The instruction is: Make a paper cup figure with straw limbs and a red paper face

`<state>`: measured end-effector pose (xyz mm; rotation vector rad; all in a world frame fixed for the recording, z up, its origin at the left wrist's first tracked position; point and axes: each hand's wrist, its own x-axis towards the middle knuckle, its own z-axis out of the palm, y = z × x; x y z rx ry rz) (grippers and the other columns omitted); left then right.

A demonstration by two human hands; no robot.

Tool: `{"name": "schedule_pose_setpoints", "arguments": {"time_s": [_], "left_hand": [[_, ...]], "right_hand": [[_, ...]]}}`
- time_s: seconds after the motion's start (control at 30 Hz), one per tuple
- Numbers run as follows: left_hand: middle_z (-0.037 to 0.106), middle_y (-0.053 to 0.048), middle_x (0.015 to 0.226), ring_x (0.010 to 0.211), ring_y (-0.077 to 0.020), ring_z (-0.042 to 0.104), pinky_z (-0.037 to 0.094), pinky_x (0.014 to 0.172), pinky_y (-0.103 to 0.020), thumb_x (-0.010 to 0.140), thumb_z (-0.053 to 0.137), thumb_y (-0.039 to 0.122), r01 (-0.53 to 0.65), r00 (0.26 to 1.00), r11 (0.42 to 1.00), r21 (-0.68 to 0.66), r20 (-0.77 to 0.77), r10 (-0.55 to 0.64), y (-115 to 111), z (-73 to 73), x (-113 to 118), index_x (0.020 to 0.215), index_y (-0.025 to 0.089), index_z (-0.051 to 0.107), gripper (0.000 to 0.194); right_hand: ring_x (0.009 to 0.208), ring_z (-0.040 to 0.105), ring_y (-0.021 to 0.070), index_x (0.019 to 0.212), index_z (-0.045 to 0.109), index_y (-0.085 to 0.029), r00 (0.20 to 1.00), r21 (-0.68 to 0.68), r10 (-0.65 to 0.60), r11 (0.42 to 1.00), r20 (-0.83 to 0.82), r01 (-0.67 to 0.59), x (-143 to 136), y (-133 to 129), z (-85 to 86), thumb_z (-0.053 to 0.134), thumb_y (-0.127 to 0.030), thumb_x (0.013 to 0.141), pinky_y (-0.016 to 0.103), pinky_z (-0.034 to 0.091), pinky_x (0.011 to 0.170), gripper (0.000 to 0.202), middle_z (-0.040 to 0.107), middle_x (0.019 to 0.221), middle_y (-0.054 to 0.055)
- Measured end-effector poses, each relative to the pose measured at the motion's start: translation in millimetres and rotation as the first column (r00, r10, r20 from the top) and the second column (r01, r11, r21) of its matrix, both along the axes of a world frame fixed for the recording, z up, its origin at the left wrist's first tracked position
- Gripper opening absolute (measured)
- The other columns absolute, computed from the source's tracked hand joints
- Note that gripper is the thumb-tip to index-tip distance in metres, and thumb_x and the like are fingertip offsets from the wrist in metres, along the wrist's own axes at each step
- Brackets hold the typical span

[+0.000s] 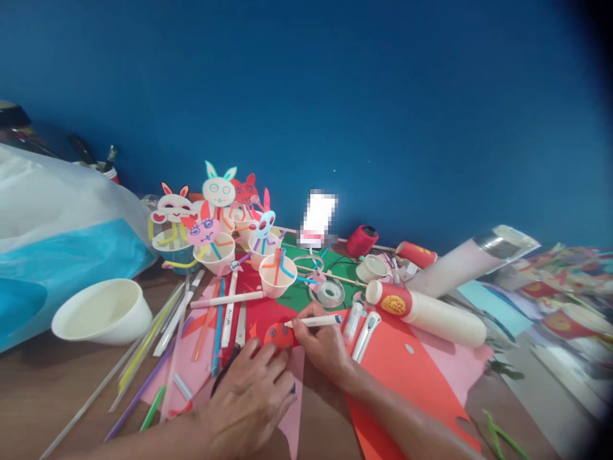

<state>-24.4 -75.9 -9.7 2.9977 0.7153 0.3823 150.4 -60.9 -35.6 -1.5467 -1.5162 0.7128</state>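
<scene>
My right hand (pixel 320 342) is closed around a white marker (pixel 313 321) with a blue end, its tip against an orange paper animal face (pixel 276 332). Eyes in dark ink show on that cutout. With bent fingers, my left hand (pixel 258 386) holds the cutout's lower edge and hides part of it. A small dark blue piece peeks out by its fingers, too covered to name. Scissors (pixel 241 326) with dark handles lie partly under the left hand. Red paper (pixel 261 313) is beneath the cutout.
Paper cups with straw-armed animal faces (pixel 219 190) stand at the back left. Straws, acrylic markers and a white bowl (pixel 103 313) lie left. To the right are a box cutter (pixel 366 337), stacked cups (pixel 445 316), tape (pixel 330 292) and orange paper (pixel 397 383). A blue wall (pixel 306 96) rises behind.
</scene>
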Motion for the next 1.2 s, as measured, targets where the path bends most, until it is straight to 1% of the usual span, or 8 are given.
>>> {"name": "schedule_pose_setpoints", "arguments": {"time_s": [0.2,0.33,0.47,0.63,0.77,0.87,0.97,1.2], "left_hand": [[0.065,-0.002,0.096,0.095,-0.0231,0.051,0.027,0.090,-0.044,0.088,0.054,0.031,-0.026,1.000,1.000,-0.006,-0.003,0.026,-1.4,-3.6,0.6,0.083,0.022,0.061,0.012],[0.065,-0.003,0.097,0.098,-0.0241,0.051,0.026,0.091,-0.045,0.089,0.052,0.031,-0.023,1.000,1.000,-0.004,-0.006,0.023,-1.8,-3.2,0.0,0.083,0.022,0.061,0.014],[0.065,-0.003,0.096,0.095,-0.0233,0.052,0.028,0.089,-0.044,0.090,0.051,0.031,-0.030,0.999,0.999,-0.022,-0.015,0.030,-2.3,-2.0,0.4,0.084,0.022,0.061,0.015],[0.066,-0.004,0.096,0.095,-0.0246,0.052,0.028,0.088,-0.046,0.088,0.054,0.029,-0.020,1.000,1.000,-0.001,0.008,0.020,-1.6,-3.6,0.4,0.083,0.021,0.060,0.012],[0.066,-0.004,0.100,0.095,-0.0252,0.052,0.028,0.086,-0.045,0.087,0.054,0.031,-0.009,1.000,1.000,0.011,0.001,0.009,-0.3,-4.0,0.1,0.081,0.021,0.060,0.013],[0.065,-0.003,0.100,0.093,-0.0234,0.052,0.028,0.086,-0.044,0.089,0.052,0.031,-0.003,1.000,1.000,0.014,0.004,0.003,-0.7,-3.5,0.0,0.083,0.021,0.060,0.014],[0.065,-0.003,0.101,0.092,-0.0223,0.052,0.028,0.086,-0.043,0.089,0.051,0.031,-0.019,1.000,1.000,0.007,-0.001,0.019,-1.4,-4.1,0.2,0.084,0.021,0.061,0.015],[0.065,-0.003,0.102,0.095,-0.0245,0.052,0.029,0.086,-0.044,0.088,0.053,0.033,-0.034,0.999,0.999,0.016,0.023,0.033,-1.3,-9.9,0.3,0.083,0.022,0.061,0.014]], "right_hand": [[0.051,0.044,0.0112,0.072,0.049,-0.020,1.000,0.018,0.013,1.000,0.015,-0.013,0.7,-0.7,-1.9,0.052,-0.030,0.084,0.022,0.032,0.048,0.016,0.048,0.056,-0.005],[0.052,0.045,0.0115,0.073,0.050,-0.020,0.999,0.011,0.025,1.000,0.035,-0.026,1.4,-1.3,-0.7,0.052,-0.029,0.084,0.023,0.032,0.049,0.015,0.050,0.057,-0.004],[0.050,0.044,0.0112,0.071,0.047,-0.021,0.999,0.002,0.027,1.000,0.018,-0.027,1.9,-1.5,-3.0,0.052,-0.029,0.084,0.022,0.033,0.048,0.017,0.048,0.055,-0.005],[0.049,0.043,0.0109,0.070,0.048,-0.020,1.000,-0.009,0.011,1.000,0.006,-0.011,0.7,-1.3,-2.9,0.052,-0.029,0.083,0.022,0.033,0.047,0.017,0.047,0.055,-0.005],[0.051,0.043,0.0109,0.068,0.048,-0.020,0.997,-0.009,-0.057,0.998,-0.048,0.057,-0.1,0.4,2.2,0.052,-0.029,0.081,0.021,0.034,0.047,0.017,0.046,0.055,-0.005],[0.050,0.042,0.0106,0.067,0.048,-0.020,0.993,-0.013,-0.088,0.996,-0.078,0.087,0.3,1.7,4.0,0.053,-0.028,0.080,0.021,0.033,0.046,0.016,0.046,0.054,-0.005],[0.049,0.041,0.0105,0.067,0.048,-0.020,0.993,-0.021,-0.079,0.997,-0.085,0.078,1.1,2.2,2.8,0.053,-0.028,0.080,0.021,0.032,0.046,0.016,0.045,0.054,-0.005],[0.051,0.042,0.0113,0.067,0.048,-0.020,0.995,-0.021,-0.052,0.999,-0.085,0.050,1.5,3.2,0.3,0.053,-0.027,0.080,0.021,0.031,0.047,0.016,0.046,0.054,-0.005]]}}
